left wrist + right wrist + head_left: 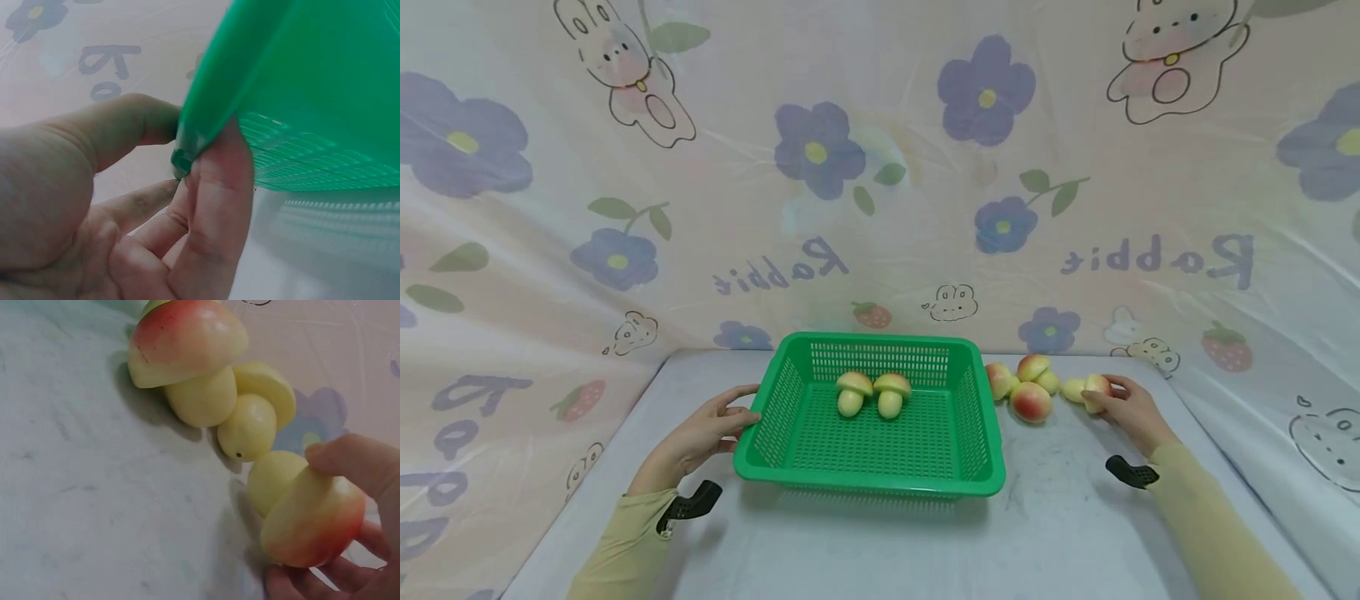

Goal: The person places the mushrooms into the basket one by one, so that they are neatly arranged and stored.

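Note:
A green plastic basket stands on the table with two toy mushrooms side by side inside. The left hand grips the basket's left rim; in the left wrist view, thumb and fingers pinch the green rim. Right of the basket, the right hand holds the cap of a red and yellow mushroom, seen also in the right wrist view as a mushroom between thumb and fingers. More mushrooms lie between it and the basket.
The white table reaches back to a hanging cloth printed with flowers and rabbits. Black wrist straps sit at both sleeves. The loose mushrooms are grouped close to the basket's right wall.

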`<state>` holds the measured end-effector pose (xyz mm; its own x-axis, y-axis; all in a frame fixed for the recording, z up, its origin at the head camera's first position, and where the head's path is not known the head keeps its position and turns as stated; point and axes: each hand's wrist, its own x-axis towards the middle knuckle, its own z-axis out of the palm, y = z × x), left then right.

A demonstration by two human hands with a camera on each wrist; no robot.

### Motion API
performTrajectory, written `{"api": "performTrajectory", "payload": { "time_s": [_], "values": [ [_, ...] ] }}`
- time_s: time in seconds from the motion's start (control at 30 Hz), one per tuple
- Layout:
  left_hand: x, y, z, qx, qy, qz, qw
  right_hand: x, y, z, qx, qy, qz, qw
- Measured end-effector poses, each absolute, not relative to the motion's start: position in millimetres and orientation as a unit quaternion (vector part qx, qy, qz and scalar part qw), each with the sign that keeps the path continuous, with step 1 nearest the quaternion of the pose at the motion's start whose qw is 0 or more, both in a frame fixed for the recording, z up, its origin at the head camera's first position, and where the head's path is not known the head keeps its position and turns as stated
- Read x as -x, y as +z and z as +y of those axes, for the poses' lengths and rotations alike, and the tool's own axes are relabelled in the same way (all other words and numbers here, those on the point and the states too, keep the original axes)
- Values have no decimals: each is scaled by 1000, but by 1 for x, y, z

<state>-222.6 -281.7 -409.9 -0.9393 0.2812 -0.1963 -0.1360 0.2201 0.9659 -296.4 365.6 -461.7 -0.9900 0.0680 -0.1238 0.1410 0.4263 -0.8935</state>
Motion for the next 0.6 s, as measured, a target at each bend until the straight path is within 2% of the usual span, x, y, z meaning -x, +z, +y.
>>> {"api": "performTrajectory", "payload": {
  "time_s": [0.37,0.6],
  "values": [
    [222,-407,-282,-49,624,762,169,284,-460,372,-23,-513,855,75],
    [221,-407,-281,-49,630,756,174,275,-452,365,-4,-526,847,76]
  ]
}}
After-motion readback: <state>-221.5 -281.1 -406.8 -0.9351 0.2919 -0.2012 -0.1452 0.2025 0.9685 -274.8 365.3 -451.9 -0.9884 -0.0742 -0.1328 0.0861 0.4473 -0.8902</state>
